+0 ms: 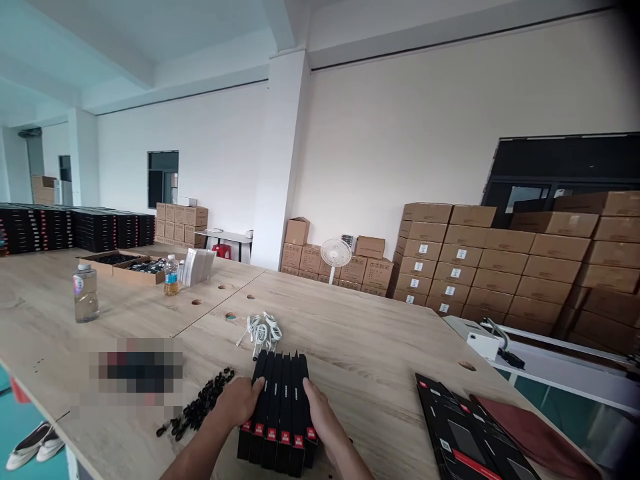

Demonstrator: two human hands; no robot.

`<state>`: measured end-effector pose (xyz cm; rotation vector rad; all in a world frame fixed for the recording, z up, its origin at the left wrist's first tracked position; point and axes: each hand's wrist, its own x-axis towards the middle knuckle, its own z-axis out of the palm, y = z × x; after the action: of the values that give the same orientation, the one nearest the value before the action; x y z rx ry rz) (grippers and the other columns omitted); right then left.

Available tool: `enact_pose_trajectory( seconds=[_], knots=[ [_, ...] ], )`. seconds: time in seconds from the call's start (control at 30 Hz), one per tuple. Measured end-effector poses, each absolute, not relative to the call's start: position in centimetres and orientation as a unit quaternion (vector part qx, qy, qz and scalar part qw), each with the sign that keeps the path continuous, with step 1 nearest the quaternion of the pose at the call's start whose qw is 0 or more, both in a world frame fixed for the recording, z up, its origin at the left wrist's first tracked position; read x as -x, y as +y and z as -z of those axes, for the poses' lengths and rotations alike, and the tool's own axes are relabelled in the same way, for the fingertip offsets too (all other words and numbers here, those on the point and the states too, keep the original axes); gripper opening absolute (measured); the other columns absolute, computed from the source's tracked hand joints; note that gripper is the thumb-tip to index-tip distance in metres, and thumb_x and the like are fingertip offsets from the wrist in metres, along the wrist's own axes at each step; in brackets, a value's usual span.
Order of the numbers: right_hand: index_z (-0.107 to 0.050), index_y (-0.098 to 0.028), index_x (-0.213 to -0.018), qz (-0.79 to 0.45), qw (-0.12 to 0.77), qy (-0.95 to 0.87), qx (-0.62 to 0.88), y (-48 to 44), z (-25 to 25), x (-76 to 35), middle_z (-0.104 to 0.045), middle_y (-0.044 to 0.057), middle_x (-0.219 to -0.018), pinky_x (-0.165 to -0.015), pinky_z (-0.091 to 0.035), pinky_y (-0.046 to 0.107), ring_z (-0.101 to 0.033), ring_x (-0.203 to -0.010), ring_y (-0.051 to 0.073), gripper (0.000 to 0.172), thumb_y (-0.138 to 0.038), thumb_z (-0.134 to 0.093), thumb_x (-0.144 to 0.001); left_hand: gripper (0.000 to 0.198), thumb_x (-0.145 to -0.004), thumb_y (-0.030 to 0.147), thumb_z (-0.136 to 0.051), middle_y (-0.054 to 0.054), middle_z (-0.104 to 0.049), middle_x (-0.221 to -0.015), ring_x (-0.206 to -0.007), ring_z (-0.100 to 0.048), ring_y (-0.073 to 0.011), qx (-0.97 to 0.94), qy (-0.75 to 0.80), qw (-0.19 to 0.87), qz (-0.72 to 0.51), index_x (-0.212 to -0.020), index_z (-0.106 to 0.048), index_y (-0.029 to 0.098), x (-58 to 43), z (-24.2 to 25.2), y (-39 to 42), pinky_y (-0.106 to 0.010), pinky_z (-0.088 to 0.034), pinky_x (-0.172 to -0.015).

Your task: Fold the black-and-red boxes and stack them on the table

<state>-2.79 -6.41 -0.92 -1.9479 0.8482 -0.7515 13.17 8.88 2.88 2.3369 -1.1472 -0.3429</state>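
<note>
Several slim black boxes with red labels stand side by side in a row on the wooden table. My left hand presses against the row's left side, thumb near the top edge. From the right side my right hand grips the same row, so the boxes are squeezed between both hands. Beside my left forearm lies a heap of small black parts, too small to name. Just beyond the boxes is a bundle of white cables.
Flat black printed cartons and a maroon cloth lie at the right. Leftward are two bottles, one large and one small, and open cardboard trays. A blurred patch covers something on the left. Brown cartons are stacked behind.
</note>
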Motion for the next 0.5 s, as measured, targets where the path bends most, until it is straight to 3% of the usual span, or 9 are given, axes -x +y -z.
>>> enact_pose_trajectory(
  seconds=[0.2, 0.33, 0.5],
  knots=[
    [-0.064, -0.018, -0.117, 0.266, 0.539, 0.257, 0.757, -5.8, -0.1, 5.1, -0.062, 0.009, -0.128, -0.106, -0.039, 0.042, -0.052, -0.124, 0.027, 0.053, -0.055, -0.046, -0.083, 0.062, -0.088, 0.055, -0.027, -0.025, -0.068, -0.109, -0.108, -0.062, -0.0354, -0.868, -0.401, 0.267, 0.122, -0.107, -0.062, 0.008, -13.4, -2.8, 8.8, -0.043, -0.043, -0.09],
    [-0.054, -0.023, -0.13, 0.246, 0.582, 0.204, 0.748, -3.4, -2.3, 8.1, -0.05, 0.006, -0.141, -0.112, -0.031, 0.044, -0.042, -0.133, 0.026, 0.052, -0.047, -0.052, -0.084, 0.061, -0.088, 0.057, -0.028, -0.022, -0.068, -0.111, -0.109, -0.061, -0.0352, -0.869, -0.381, 0.296, 0.11, -0.115, -0.058, 0.011, -13.1, -3.0, 9.3, -0.043, -0.042, -0.089],
    [-0.013, -0.026, -0.15, 0.174, 0.563, 0.205, 0.781, -1.0, -2.3, 10.1, -0.037, 0.006, -0.151, -0.11, -0.033, 0.039, -0.04, -0.134, 0.023, 0.103, -0.013, -0.068, -0.064, 0.052, -0.089, 0.052, -0.03, -0.015, -0.07, -0.112, -0.107, -0.062, -0.0295, -0.849, -0.395, 0.326, 0.133, -0.107, -0.063, 0.015, -12.5, -2.7, 10.6, -0.036, -0.042, -0.087]
  ],
)
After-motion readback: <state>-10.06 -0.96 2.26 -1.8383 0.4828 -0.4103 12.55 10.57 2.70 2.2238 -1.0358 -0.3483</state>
